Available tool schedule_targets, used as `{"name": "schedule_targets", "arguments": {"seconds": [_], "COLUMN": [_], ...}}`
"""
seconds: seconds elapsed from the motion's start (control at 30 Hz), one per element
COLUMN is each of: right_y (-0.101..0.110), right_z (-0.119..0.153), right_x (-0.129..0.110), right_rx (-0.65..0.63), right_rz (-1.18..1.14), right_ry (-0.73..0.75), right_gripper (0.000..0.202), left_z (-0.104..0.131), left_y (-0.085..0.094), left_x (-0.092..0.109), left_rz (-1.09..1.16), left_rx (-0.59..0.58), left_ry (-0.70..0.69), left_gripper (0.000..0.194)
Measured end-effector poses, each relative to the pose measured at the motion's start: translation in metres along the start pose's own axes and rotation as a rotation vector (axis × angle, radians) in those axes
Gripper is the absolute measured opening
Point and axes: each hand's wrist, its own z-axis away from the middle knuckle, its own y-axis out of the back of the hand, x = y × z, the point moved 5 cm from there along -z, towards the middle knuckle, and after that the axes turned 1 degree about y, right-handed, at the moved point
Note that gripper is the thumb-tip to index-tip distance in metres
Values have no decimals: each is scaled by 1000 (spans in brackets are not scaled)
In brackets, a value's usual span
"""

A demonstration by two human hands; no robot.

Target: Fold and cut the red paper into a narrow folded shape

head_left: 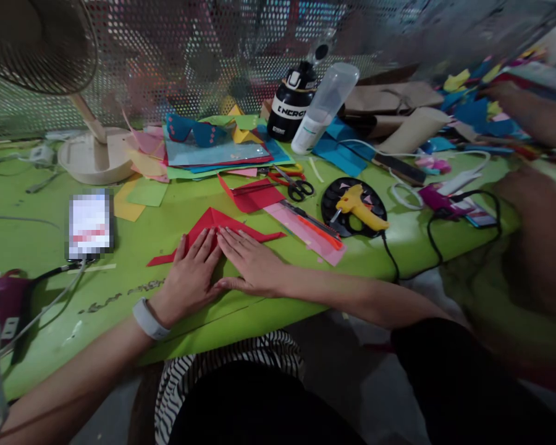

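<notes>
A folded piece of red paper [212,219] lies on the green table [241,312], its peak pointing away from me and thin tips reaching out to both sides. My left hand [192,272] rests flat on its left part, fingers stretched out. Beside it, my right hand [254,262] presses flat on the middle, fingers extended and close to those of my left hand. The fingers hide the lower part of the paper. Another red piece [254,194] lies just behind, near black-handled scissors [300,189].
A yellow glue gun [359,207] sits on a black round tray to the right, beside cutters on pink paper [327,247]. Bottles [290,105] and stacked paper [213,156] stand behind. At left are a phone [89,224] and a fan [95,154]. Another person's arm [532,111] is at right.
</notes>
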Motion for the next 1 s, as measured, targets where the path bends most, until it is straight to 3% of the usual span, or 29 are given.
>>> {"name": "schedule_targets", "arguments": {"seconds": [0.37,0.63,0.83,1.0], "right_y": [-10,-7,-4,-2], "right_z": [7,11,14,29], "right_x": [7,8,10,28], "right_rx": [-66,-137,-140,-139], "right_rz": [-26,-36,-22,3], "right_ry": [-24,-31,-31,-73], "right_gripper": [105,108,108,103], "left_z": [0,1,15,33], "left_y": [-8,-3,0,4], "left_x": [-1,4,-1,-7], "left_rz": [-26,19,23,2], "left_rx": [-16,-35,-33,14], "left_ry": [25,91,190,277], "left_gripper": [92,91,92,99]}}
